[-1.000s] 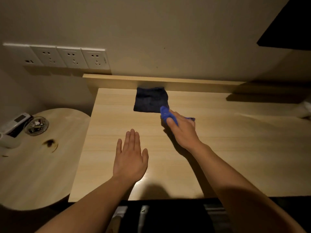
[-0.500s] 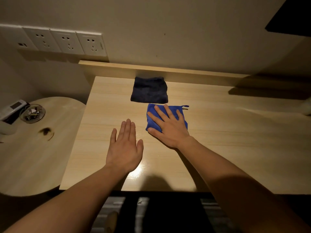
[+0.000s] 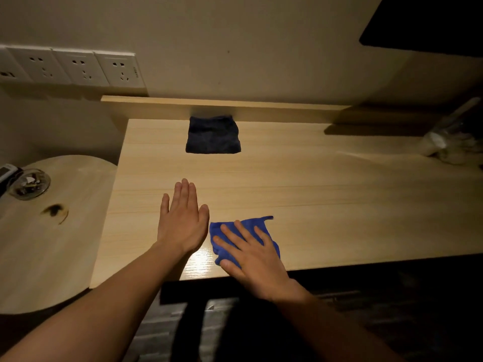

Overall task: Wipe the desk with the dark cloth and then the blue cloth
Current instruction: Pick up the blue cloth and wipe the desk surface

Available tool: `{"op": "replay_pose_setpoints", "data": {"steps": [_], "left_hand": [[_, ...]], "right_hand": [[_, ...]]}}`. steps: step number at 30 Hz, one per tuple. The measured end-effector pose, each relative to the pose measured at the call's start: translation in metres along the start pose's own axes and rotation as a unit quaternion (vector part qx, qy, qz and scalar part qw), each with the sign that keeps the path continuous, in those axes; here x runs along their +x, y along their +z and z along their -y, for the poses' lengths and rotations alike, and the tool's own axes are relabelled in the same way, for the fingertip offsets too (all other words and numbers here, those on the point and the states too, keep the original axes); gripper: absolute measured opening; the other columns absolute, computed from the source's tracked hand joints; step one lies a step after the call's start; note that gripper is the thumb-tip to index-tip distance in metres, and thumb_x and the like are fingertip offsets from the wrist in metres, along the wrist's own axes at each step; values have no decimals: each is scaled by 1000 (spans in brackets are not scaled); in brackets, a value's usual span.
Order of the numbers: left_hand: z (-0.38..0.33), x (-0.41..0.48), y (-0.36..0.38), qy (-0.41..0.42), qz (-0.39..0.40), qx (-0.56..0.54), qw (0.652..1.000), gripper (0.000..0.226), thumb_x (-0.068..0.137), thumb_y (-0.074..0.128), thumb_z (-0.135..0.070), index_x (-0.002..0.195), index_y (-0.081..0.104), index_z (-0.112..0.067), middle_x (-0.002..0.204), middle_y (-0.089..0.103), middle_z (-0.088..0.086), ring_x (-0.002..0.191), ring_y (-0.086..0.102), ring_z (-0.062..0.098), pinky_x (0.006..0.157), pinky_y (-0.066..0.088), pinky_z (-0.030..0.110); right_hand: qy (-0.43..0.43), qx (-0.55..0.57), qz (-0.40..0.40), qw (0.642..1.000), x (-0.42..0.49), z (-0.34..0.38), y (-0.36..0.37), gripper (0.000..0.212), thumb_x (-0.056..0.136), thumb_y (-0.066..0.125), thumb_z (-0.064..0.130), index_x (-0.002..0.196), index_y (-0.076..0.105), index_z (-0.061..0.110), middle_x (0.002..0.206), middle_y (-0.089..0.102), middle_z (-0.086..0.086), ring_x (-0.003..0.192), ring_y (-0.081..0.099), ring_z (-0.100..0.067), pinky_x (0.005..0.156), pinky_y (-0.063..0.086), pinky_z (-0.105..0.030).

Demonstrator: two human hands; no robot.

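A folded dark cloth lies at the back of the light wooden desk, against the raised back ledge. The blue cloth lies flat near the desk's front edge. My right hand presses down on it with fingers spread, covering most of it. My left hand rests flat on the desk just left of the blue cloth, fingers together, holding nothing.
A round side table stands lower at the left with a glass ashtray and a remote. Wall sockets sit above it. A clear plastic bag lies at the desk's far right. A dark screen hangs top right.
My right hand spread the blue cloth flat beside the dark cloth, then dragged it toward me to the desk's front edge. My left hand stayed flat in place.
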State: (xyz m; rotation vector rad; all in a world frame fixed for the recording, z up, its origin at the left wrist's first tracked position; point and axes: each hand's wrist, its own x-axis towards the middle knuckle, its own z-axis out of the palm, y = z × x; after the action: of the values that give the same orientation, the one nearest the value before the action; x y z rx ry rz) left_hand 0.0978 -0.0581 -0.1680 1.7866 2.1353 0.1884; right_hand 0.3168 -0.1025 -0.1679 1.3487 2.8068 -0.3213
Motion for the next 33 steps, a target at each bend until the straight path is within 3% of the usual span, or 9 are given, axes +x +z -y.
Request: {"op": "replay_pose_setpoints", "data": {"steps": [6, 10, 11, 13, 15, 19, 23, 27, 33], "left_hand": [[-41, 5, -2, 9, -34, -49, 998, 67, 107, 23, -39, 166, 13, -10, 177, 3, 8, 162, -2, 19, 131, 1, 47], [-76, 15, 13, 19, -17, -46, 999, 69, 106, 19, -43, 167, 6, -13, 177, -5, 4, 162, -8, 17, 131, 0, 47], [-78, 15, 18, 17, -14, -21, 1000, 71, 106, 16, -46, 167, 3, -13, 176, -8, 4, 162, -10, 17, 131, 0, 48], [-78, 15, 25, 14, -14, 17, 1000, 74, 104, 12, -50, 167, 0, -11, 175, -9, 5, 162, -11, 18, 131, -3, 49], [-77, 17, 29, 14, -21, 28, 999, 75, 105, 14, -51, 167, 0, -11, 176, -8, 6, 162, -11, 18, 131, -4, 48], [-77, 17, 33, 16, -30, 38, 999, 76, 105, 17, -52, 167, 3, -10, 176, -5, 6, 162, -11, 17, 131, -2, 49], [-78, 17, 31, 13, -17, 52, 998, 75, 105, 13, -54, 166, -2, -12, 175, -10, 4, 160, -17, 16, 130, -5, 49], [-80, 19, 29, 9, -17, 60, 998, 75, 105, 13, -54, 166, -4, -13, 175, -12, 4, 159, -20, 15, 130, -8, 47], [-82, 20, 26, 6, -12, 60, 998, 75, 106, 17, -53, 167, -1, -12, 175, -10, 5, 160, -18, 16, 130, -6, 48]], "right_hand": [[96, 399, 14, 912, -55, 15, -10, 59, 99, 33, 76, 141, 60, 44, 154, 49, 27, 151, 35, -1, 123, 17, -31], [383, 617, -85, 682, -47, -12, -41, 24, 107, 51, 19, 95, 71, 17, 107, 75, -23, 95, 75, -32, 90, 54, -34], [450, 652, -191, 580, -41, -29, -49, 22, 101, 51, 12, 104, 72, 8, 112, 73, -31, 104, 74, -44, 99, 53, -39], [365, 813, -48, 451, -21, -46, -106, 46, 102, 52, 32, 133, 70, 4, 140, 64, -22, 133, 59, -37, 119, 38, -42], [363, 782, -42, 505, 7, -80, -131, 54, 105, 43, 57, 128, 77, 21, 132, 74, -10, 116, 67, -31, 97, 52, -44], [278, 538, -137, 784, 91, -143, -165, 43, 112, 36, 48, 92, 69, 29, 70, 72, 11, 67, 62, 0, 73, 49, -23], [130, 209, -80, 966, 186, -198, -135, 42, 111, 30, 51, 133, 61, 33, 132, 68, 3, 126, 58, -16, 115, 31, -47], [67, 36, 32, 997, 231, -217, -93, 69, 104, 25, 70, 165, 18, 39, 176, 11, 6, 162, 5, -18, 126, 8, -54], [67, -11, 16, 998, 235, -220, -77, 71, 101, 17, 74, 165, 10, 45, 177, 6, 9, 162, -1, -18, 126, 6, -65]]}}
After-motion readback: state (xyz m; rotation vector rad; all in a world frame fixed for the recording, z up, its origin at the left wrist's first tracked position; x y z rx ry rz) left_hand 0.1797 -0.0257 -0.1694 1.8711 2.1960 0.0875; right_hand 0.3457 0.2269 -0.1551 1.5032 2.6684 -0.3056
